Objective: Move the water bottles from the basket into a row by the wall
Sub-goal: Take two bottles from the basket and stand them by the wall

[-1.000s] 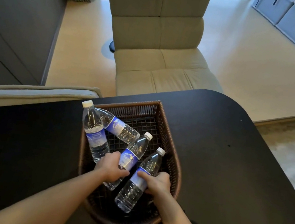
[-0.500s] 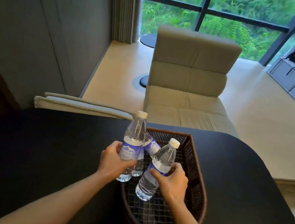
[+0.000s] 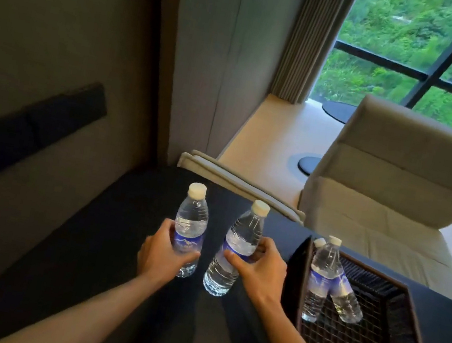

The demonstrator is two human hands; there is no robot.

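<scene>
Broadly, the black table (image 3: 105, 241) runs bare up to the grey wall (image 3: 59, 53) on the left. At its right edge sits the wicker basket (image 3: 415, 337), two bottles (image 3: 323, 277) leaning inside. Left hand (image 3: 163, 253) grips an upright bottle (image 3: 190, 225); right hand (image 3: 262, 270) grips a tilted bottle (image 3: 235, 250).

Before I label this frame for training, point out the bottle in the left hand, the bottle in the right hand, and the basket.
Left-hand bottle (image 3: 191, 227): head view, on its clear upper body.
Right-hand bottle (image 3: 244, 235): head view, on its clear shoulder.
Basket (image 3: 298, 261): head view, on its near-left wall.
</scene>
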